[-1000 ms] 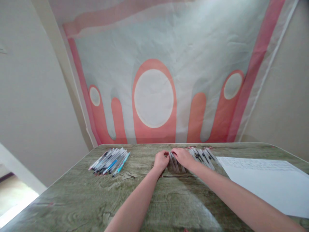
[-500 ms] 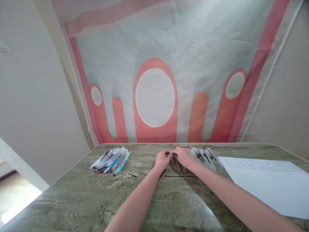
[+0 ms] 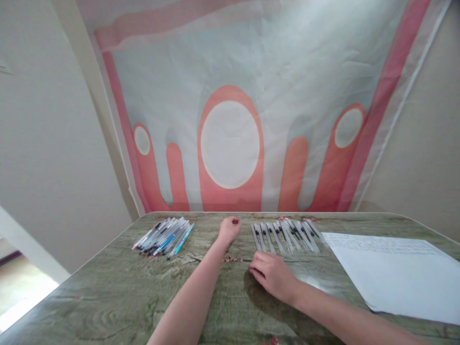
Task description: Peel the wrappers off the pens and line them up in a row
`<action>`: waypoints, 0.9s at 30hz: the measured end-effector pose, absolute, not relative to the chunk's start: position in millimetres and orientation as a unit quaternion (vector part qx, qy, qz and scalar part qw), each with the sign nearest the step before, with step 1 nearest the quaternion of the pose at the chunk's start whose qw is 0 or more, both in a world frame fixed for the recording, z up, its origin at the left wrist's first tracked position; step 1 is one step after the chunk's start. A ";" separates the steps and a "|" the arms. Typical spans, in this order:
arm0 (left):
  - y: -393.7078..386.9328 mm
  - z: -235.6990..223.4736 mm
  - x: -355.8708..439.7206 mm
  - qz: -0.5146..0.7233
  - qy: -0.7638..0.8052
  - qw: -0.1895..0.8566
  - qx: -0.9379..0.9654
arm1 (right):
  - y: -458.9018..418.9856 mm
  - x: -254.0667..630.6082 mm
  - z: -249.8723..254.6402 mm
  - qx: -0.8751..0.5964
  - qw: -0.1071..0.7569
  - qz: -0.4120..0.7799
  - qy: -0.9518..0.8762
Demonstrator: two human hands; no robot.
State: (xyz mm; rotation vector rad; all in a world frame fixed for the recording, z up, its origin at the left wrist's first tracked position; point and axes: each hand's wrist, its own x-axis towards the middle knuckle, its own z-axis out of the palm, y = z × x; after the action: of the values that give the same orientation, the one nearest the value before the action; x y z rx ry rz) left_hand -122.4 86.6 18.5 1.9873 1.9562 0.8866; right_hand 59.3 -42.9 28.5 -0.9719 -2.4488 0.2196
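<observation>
My left hand (image 3: 229,230) is over the far middle of the table, between two groups of pens. Its fingers are curled in towards the thumb and nothing shows in them. A row of clear-barrelled pens with black parts (image 3: 283,235) lies side by side to its right. Just in front of that row, my right hand (image 3: 273,273) hangs low over the tabletop, fingers loosely bent, thumb a little apart, with no pen visible in it. A heaped pile of pens (image 3: 163,238) lies further left, with a blue pen (image 3: 166,244) and a turquoise pen (image 3: 184,238) on its near side.
White paper (image 3: 398,278) with lines of writing along its far edge lies on the right of the wood-patterned table (image 3: 118,292). A backdrop with coral shapes (image 3: 230,199) rises behind the far edge. The table's left edge borders a lit floor.
Both hands have come away from the left end of the pen row. My left hand has shifted left; my right hand has drawn back towards me, uncovering the row.
</observation>
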 end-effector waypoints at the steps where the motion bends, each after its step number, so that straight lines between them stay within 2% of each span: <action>1: 87.5 24.0 -133.2 0.292 0.677 0.099 0.668 | -49.1 57.1 26.9 -0.344 0.248 0.091 -0.901; 6: 79.3 53.1 -192.8 0.129 0.801 -0.013 0.585 | -56.4 53.2 23.3 -0.318 0.258 0.146 -0.901; 9: 71.7 63.2 -222.2 0.090 0.856 -0.033 0.508 | -54.3 53.6 22.5 -0.317 0.265 0.161 -0.896; 16: 66.9 65.6 -256.0 0.055 0.886 0.015 0.460 | -53.4 54.4 21.3 -0.311 0.268 0.177 -0.895; 27: 63.6 63.8 -254.9 0.058 0.880 0.057 0.469 | -53.4 55.7 25.9 -0.300 0.276 0.183 -0.895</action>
State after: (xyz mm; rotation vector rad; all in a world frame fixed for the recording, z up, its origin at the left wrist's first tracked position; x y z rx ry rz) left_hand -254.9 63.6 63.8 1.4218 2.6681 0.1750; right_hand 55.7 -53.4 25.9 -0.8048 -2.4033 0.4915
